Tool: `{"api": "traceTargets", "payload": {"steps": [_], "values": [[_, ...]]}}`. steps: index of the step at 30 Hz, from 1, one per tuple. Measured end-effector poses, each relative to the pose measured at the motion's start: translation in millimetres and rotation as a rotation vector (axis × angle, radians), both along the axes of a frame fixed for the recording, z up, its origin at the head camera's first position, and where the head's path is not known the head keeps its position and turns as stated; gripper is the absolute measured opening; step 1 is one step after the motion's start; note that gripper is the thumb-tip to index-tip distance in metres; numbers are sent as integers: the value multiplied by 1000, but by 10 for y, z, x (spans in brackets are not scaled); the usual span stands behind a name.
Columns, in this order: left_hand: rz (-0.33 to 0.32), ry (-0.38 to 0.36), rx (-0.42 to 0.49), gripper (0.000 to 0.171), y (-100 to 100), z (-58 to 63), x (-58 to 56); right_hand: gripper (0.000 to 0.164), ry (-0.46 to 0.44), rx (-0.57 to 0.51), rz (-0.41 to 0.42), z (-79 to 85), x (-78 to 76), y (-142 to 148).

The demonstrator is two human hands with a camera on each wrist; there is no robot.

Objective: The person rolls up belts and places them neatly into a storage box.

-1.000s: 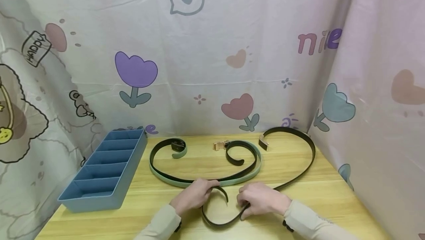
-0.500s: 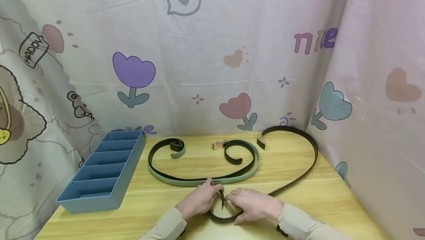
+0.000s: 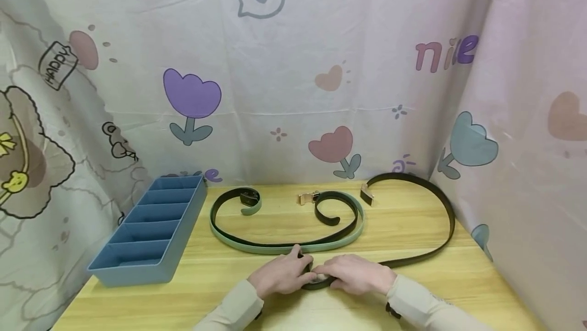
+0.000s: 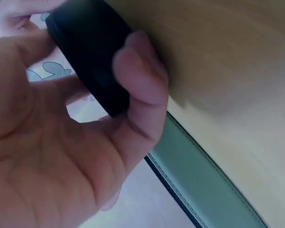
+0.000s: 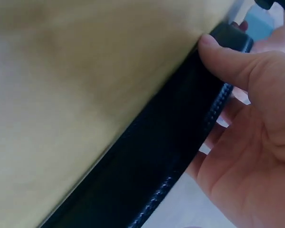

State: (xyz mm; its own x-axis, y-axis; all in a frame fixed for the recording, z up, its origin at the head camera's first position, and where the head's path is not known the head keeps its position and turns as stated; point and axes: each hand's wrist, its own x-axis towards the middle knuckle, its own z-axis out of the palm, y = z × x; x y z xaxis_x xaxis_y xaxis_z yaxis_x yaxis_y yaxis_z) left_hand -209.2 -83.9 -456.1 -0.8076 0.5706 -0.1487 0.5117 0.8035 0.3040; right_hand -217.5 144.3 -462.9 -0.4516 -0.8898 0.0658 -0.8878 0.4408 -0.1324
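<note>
Your left hand (image 3: 283, 273) is gripping the black belt (image 3: 414, 259) with bent fingers, your right hand (image 3: 354, 273) is pinching it just beside, and the curtain (image 3: 266, 79) is showing "HAPPY".

It is a small space, room unclear: flowery cloth (image 3: 266, 61) hangs behind and beside a wooden surface (image 3: 137, 305).

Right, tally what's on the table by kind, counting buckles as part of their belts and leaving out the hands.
Belts: 3, one held and two nested together
Divided tray: 1
Total: 4
</note>
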Motion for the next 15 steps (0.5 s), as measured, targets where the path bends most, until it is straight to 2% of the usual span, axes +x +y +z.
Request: {"api": "traceTargets", "payload": {"steps": [3, 10, 13, 15], "values": [[-2, 58, -16, 19, 30, 10, 8, 43, -20, 15, -39, 17, -40, -3], [54, 332, -4, 12, 119, -9, 54, 21, -50, 4, -127, 44, -40, -142], [47, 389, 2, 12, 140, -20, 65, 24, -43, -24, -120, 20, -22, -190], [22, 397, 5, 13, 136, -19, 59, 18, -17, -37, -100, 5, -21, -196]]}}
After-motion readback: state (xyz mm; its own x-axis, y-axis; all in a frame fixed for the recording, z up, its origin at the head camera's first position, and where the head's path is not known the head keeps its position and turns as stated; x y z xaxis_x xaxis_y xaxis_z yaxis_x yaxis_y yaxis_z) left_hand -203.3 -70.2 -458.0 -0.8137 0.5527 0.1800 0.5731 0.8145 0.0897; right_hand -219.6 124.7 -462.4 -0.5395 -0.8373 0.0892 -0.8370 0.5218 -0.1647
